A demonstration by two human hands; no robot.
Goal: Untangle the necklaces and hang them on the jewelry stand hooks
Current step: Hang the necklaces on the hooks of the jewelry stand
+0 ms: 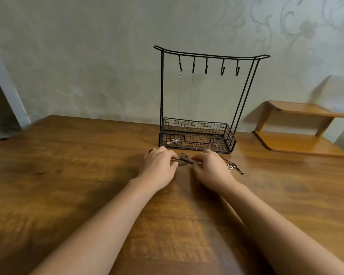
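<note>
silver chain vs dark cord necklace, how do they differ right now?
The silver chain hangs across two hooks of the jewelry stand; the dark cord necklace lies looped on the table. The chain is thin and pale, the cord darker. Nothing touches the chain; the left hand and right hand pinch the cord. Both sit by the stand.

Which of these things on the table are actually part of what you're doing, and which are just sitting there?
Part of the job:
- dark cord necklace, pinched by left hand and right hand
- beaded cords beside the right hand
- jewelry stand with its hooks
- silver chain already hung

Just lying about:
- wooden shelf
- table
</note>
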